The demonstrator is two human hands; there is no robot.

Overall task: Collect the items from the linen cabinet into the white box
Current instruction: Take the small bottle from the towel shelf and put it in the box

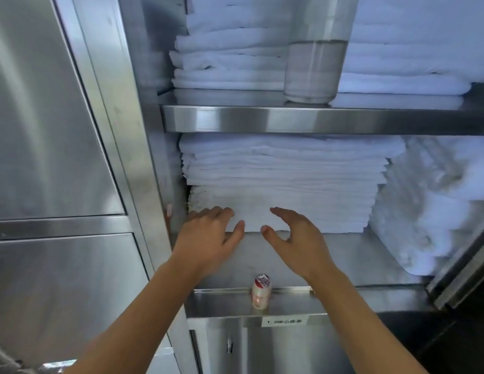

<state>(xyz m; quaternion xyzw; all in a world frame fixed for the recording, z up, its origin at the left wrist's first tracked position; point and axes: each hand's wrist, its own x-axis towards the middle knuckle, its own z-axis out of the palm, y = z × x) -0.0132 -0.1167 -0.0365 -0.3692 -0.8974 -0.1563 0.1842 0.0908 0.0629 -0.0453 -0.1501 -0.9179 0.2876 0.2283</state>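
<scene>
A tall stack of folded white linen (pixel 284 179) fills the lower shelf of the steel cabinet. My left hand (pixel 208 238) and my right hand (pixel 295 238) are both at the front bottom edge of that stack, fingers spread, thumbs pointing toward each other. Fingertips of both rest against the lowest folded sheets; neither hand grips anything. More folded white towels (pixel 230 60) lie on the upper shelf. The white box is not in view.
A small drink bottle with a red foil cap (pixel 261 291) stands on the shelf's front lip. A steel post (pixel 313 63) stands on the upper shelf (pixel 289 120). Loose white linen (pixel 430 206) piles at right. Closed steel doors (pixel 52 130) are at left.
</scene>
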